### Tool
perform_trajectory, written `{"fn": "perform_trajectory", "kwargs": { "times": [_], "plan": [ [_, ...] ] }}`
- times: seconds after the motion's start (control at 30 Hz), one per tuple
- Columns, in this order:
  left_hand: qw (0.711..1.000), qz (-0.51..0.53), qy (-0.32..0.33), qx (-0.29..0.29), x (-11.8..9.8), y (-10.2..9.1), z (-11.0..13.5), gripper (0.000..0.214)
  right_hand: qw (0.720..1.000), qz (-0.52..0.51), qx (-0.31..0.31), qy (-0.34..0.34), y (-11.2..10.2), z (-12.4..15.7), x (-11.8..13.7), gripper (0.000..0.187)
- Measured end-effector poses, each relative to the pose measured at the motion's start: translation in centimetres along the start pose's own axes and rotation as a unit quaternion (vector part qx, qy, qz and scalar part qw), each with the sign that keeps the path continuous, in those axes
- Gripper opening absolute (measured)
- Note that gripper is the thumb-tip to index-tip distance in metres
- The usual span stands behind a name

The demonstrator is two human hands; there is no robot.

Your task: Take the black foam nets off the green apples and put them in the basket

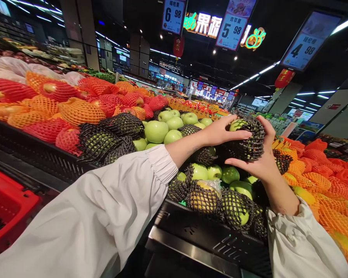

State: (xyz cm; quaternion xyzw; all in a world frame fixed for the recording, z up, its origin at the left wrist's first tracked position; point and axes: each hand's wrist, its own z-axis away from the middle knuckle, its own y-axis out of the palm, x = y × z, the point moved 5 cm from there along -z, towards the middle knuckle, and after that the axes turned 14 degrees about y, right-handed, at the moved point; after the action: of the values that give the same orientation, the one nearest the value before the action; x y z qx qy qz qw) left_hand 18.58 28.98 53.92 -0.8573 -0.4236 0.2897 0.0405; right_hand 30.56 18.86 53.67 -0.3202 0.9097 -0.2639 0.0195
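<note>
Between my two hands is a green apple (pixel 248 135) in a black foam net, held above the apple display. My left hand (pixel 220 130) grips it from the left, with the thumb across its front. My right hand (pixel 262 160) wraps the right side and underside, its thumb pointing left below the net. Beneath and around them lie bare green apples (pixel 156 131) and others in black nets (pixel 234 208). One netted fruit (pixel 203 196) at the front looks yellowish and has clear plastic on it. My left fingertips are partly hidden behind the held apple.
A black slatted crate edge (pixel 208 235) runs along the front of the display. Fruit in red and orange nets (pixel 81 110) fills the left, and more orange-netted fruit (pixel 321 181) the right. A red basket (pixel 8 208) stands at lower left. Price signs (pixel 234 25) hang overhead.
</note>
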Motion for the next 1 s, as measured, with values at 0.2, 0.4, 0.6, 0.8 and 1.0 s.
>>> {"fn": "perform_trajectory", "kwargs": {
  "times": [0.2,0.4,0.6,0.8,1.0],
  "plan": [
    [0.999,-0.006,-0.009,0.034,-0.6,0.6,0.1,0.050,0.999,0.006,-0.026,0.037,-0.5,0.1,0.4,0.090],
    [0.989,-0.072,0.040,-0.124,-0.9,-2.5,-0.4,0.041,0.996,0.005,-0.056,0.064,-0.7,0.0,0.1,0.087],
    [0.994,-0.022,0.096,-0.051,-1.9,-1.7,-0.6,0.042,0.994,0.022,-0.047,0.098,-0.3,0.1,-0.8,0.101],
    [0.997,0.016,0.047,-0.059,-0.1,-1.8,-0.8,0.040,0.996,0.017,-0.033,0.080,-0.2,0.1,-0.4,0.107],
    [0.993,0.026,0.021,-0.111,0.3,-2.4,-0.8,0.028,0.999,0.032,-0.026,0.024,-0.3,0.2,0.6,0.122]
  ]
}}
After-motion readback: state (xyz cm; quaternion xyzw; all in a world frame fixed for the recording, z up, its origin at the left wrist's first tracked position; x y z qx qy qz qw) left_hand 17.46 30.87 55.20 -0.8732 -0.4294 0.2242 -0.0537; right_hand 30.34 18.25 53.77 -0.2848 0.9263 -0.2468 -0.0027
